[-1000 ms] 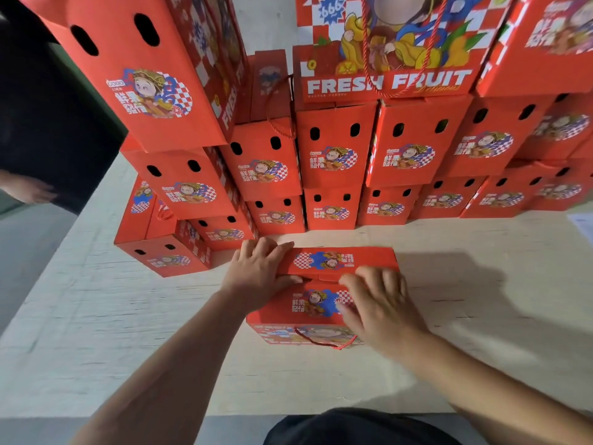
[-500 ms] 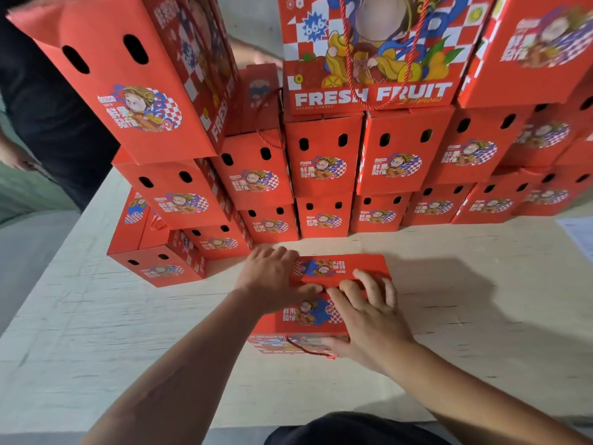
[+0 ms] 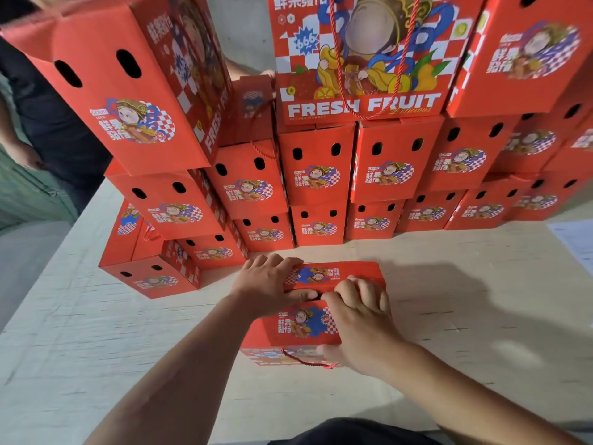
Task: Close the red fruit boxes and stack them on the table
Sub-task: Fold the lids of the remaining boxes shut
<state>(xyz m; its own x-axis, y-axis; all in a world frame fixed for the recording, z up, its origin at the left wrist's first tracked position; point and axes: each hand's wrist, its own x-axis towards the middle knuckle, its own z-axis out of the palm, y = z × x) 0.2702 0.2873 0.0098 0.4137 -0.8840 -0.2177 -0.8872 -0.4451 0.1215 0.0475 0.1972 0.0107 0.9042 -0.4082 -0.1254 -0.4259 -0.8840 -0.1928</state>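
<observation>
A red fruit box [image 3: 290, 329] lies on the pale table [image 3: 449, 332] right in front of me, its top flaps facing up and a red cord handle hanging off its near side. My left hand [image 3: 268, 289] grips the box's far left corner, thumb pressed along the seam between the two flaps. My right hand [image 3: 359, 322] lies over the right part of the box, fingers curled onto the far flap [image 3: 337, 273] and thumb at the near edge. Behind it rises a stack of closed red fruit boxes [image 3: 316, 175], several rows high.
A single red box [image 3: 150, 268] lies at the left foot of the stack. A person in dark clothes [image 3: 48, 123] stands at the far left beside the table. A sheet of paper [image 3: 574, 242] lies at the table's right edge. Bare tabletop stretches to the right and left of my box.
My right hand's fingers curled from lying flat onto the far flap, drawing it against the near flap. The left hand stayed at the box's left corner. My head moved closer.
</observation>
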